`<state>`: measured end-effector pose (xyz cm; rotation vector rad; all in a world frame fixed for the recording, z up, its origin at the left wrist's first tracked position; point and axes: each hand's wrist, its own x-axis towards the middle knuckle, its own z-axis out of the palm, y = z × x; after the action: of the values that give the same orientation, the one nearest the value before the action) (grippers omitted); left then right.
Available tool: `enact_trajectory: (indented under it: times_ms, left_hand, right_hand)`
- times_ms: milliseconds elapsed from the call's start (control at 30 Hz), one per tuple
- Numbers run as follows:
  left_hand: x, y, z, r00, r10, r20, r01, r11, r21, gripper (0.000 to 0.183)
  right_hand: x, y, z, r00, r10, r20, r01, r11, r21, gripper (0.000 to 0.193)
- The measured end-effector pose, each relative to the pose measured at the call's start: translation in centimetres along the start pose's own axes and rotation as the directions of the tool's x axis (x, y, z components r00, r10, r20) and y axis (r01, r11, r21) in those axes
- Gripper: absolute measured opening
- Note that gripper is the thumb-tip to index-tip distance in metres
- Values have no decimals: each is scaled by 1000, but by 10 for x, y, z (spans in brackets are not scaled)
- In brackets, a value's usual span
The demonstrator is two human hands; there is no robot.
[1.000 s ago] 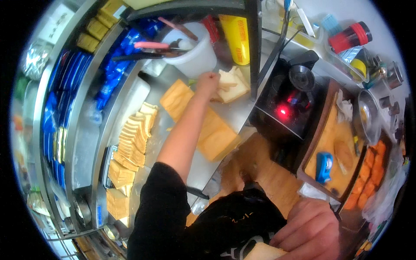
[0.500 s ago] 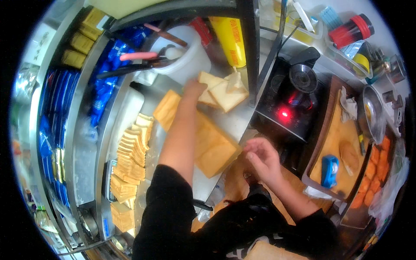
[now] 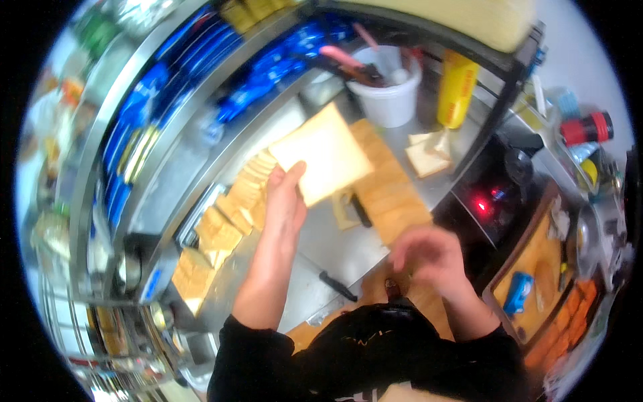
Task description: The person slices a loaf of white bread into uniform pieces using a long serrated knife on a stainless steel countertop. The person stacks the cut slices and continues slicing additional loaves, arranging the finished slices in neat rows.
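Note:
My left hand [image 3: 287, 194] is closed on a large square slice of bread [image 3: 325, 157], gripping it by its near left edge. The slice is raised and hides part of the steel counter [image 3: 335, 251] behind it. My right hand [image 3: 429, 258] is held with nothing in it, its fingers loosely curved and apart, somewhat blurred. It is nearest to the end of a long brown loaf [image 3: 392, 184]. To the left of my left hand lies a row of bread slices [image 3: 224, 231], overlapping and in stacks. A knife with a black handle [image 3: 338, 285] lies at the counter's near edge.
At the back stand a white tub [image 3: 385, 100] of utensils and a yellow roll [image 3: 457, 90], with bread pieces [image 3: 429, 155] before it. A black cooktop [image 3: 479, 201] glows red at the right, beside a wooden board [image 3: 536, 268]. Metal shelves [image 3: 181, 107] line the left.
My left hand has moved left and nearer, away from the bread pieces at the back, and now lifts a slice. My right hand stays near the loaf's end. The whole view has turned.

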<state>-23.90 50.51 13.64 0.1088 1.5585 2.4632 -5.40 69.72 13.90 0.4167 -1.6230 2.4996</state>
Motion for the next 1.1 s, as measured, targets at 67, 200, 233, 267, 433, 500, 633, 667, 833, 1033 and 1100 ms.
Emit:
enact_trajectory:
  times_ms: [67,200,233,267,433,500,633,667,833,1033,1100]
  left_hand:
    - [-47,8,-43,971,-149,-187,109,972,-208,32]
    - [-137,10,-145,811,-463,-357,251,827,-502,28]
    - [-158,1,-177,824,-472,-312,214,770,-600,28]
    - [-181,-5,-201,838,-476,-267,179,702,-689,27]
    - [-244,-16,-247,759,-460,-460,-72,643,-763,25]
    - [-252,-19,-251,672,-441,-595,-147,708,-690,24]
    - [-268,-44,-285,583,-396,-709,-228,758,-612,24]
    - [-268,-50,-287,539,-389,-747,-233,784,-576,26]
    - [-283,-34,-286,524,-372,-766,-128,855,-503,31]
    - [-290,0,-279,546,-407,-732,-22,867,-498,37]
    - [-287,-13,-300,658,-285,-697,12,929,-369,37]
  right_hand:
    - [7,1,36,969,69,239,-61,997,-39,24]
    - [5,61,87,848,499,176,-470,863,-186,21]
    - [1,88,96,830,548,104,-526,831,-179,20]
    - [-5,112,104,823,563,77,-508,790,-345,22]
    - [-37,213,117,928,363,87,-26,297,-955,46]
    - [-46,237,118,908,412,72,6,159,-987,56]
    - [-43,249,125,946,310,96,65,109,-992,55]
    - [-42,250,124,954,288,82,49,120,-992,55]
    - [-42,256,117,973,231,-4,-33,124,-992,54]
    - [-37,262,109,972,235,16,-11,111,-994,43]
    - [-38,263,106,971,239,15,-18,135,-991,40]
